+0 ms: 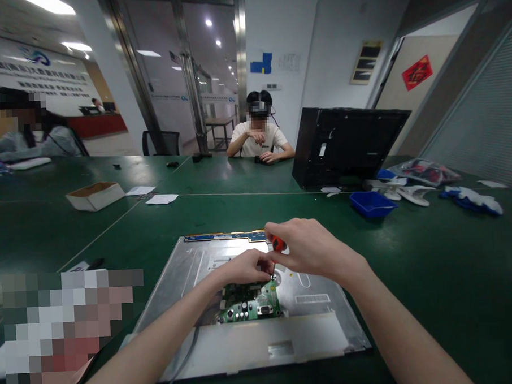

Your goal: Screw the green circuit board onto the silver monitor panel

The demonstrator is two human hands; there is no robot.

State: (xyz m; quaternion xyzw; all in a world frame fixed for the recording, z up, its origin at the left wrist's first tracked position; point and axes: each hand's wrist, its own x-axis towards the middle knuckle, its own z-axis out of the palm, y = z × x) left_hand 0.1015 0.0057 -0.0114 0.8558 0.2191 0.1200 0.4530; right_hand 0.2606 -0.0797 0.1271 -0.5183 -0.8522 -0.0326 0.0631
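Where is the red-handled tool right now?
Just right of centre in the head view, the red-handled tool is in the right hand, its lower end near the upper right of the green circuit board.

On the far right, you can read 福 on the red diamond sign (417, 72) on the beige door (447, 48). To your far left, the wall sign (56, 78) bears a blue swirl logo (37, 56) above blurred lettering. The pale label (312, 299) on the metal panel (334, 307) near you is too small to read.
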